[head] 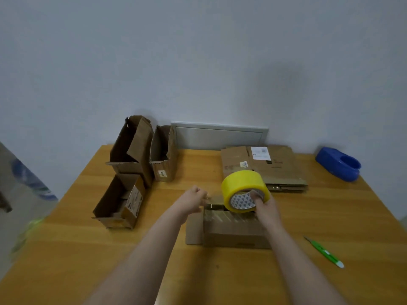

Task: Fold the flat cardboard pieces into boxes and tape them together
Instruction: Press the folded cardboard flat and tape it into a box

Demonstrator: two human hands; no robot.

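Over the far edge of the box (233, 227), the right hand (267, 209) grips the yellow tape roll (241, 183), fingers hooked into its core, holding it tilted just above the cardboard. The left hand (193, 200) sits at the box's far left corner, well apart from the right, fingers curled. Whether it pinches the tape's free end I cannot tell, because the strip is too faint.

If the strip goes slack it could wrinkle or stick to itself. A hard pull might drag the light box or spring its open left flap.

Right of the box lies the green cutter (323, 252), awkward to fetch with both hands busy. Behind the box lies the flat cardboard stack (275, 170). To the box's left stand three folded boxes (120, 201).
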